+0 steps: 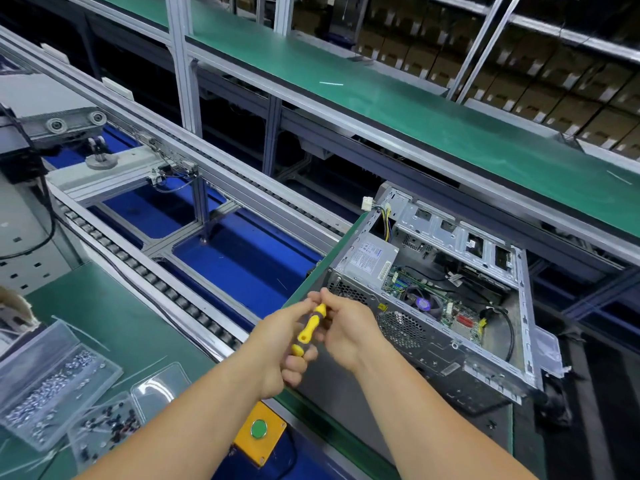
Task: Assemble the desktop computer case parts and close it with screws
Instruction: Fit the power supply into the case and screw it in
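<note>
- The left hand has its grip curled around the yellow and grey handle of a screwdriver, holding it at the lower part of the handle.
- The right hand meets the upper end of the same screwdriver; its fingertips are pinched together there, near the fingertips of the left hand. Whether a screw is between them, I cannot tell, because the fingers hide this place.
- The shaft and the tip of the screwdriver are not visible.
- The computer case lies on its side on the green surface, just beyond the two hands, to the right of the middle of the view. Its open side faces up, with no cover panel on it.
- Inside the case one can see the grey power supply at the near left corner, the green mainboard with a small fan, and some black cables.
- The back of the case, with its round perforated fan grille, faces the person.
- On the green surface at the lower left stand clear plastic boxes: one holds silver screws, another holds dark screws.
- A yellow box with a green button is at the front edge of the surface, under the left forearm.
- A roller conveyor runs diagonally to the left of the case, with blue panels under it.
</note>
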